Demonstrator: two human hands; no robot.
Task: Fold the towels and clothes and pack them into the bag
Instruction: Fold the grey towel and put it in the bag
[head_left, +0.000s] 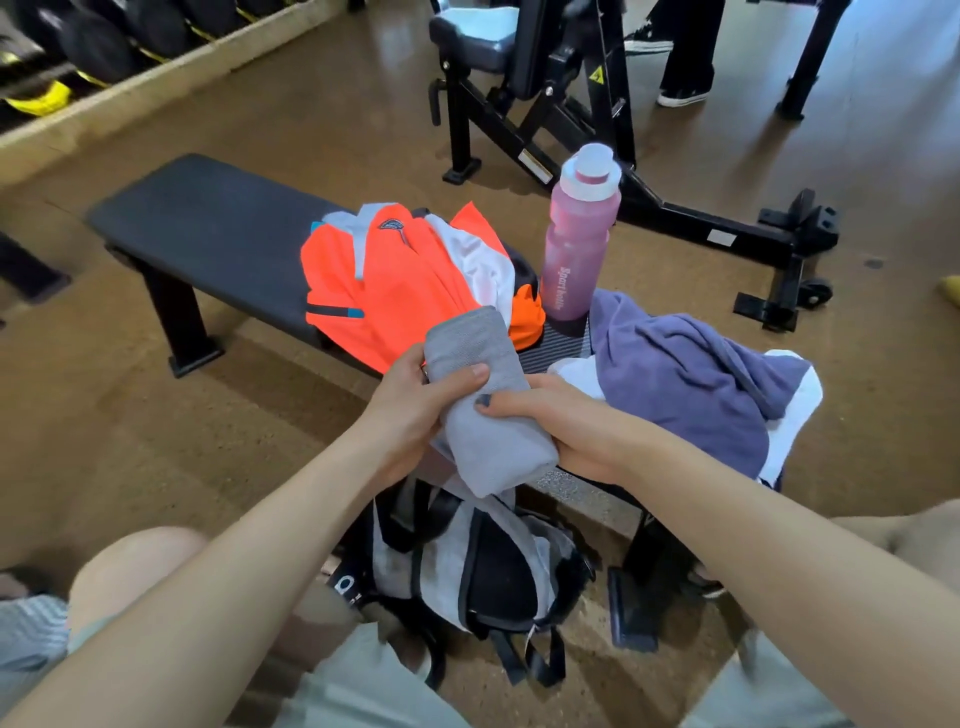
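- Head view: a long black bench (208, 228) runs across the floor, and everything below is placed against it.
- A grey towel (488, 410), rolled into a thick bundle, is held in the air just off the near edge of the bench, slanting from upper left to lower right.
- The left hand (415, 400) grasps the upper part of the roll, thumb laid across its top face and fingers wrapped behind it.
- The right hand (561, 421) grasps the lower part of the roll from the other side, thumb on top, fingers curled underneath.
- An orange shirt (384, 291) with grey and white panels lies crumpled on the bench top, just beyond the towel.
- A pink sports bottle (576, 244) stands upright on the bench, just right of the shirt.
- A purple towel (680, 374) lies heaped on the right end of the bench, over a white cloth (795, 415) that hangs off that end.
- A grey and black backpack (483, 566) sits on the floor against the near side of the bench, directly beneath the held roll.
- A black weight machine (571, 83) stands on the floor well beyond the bench.
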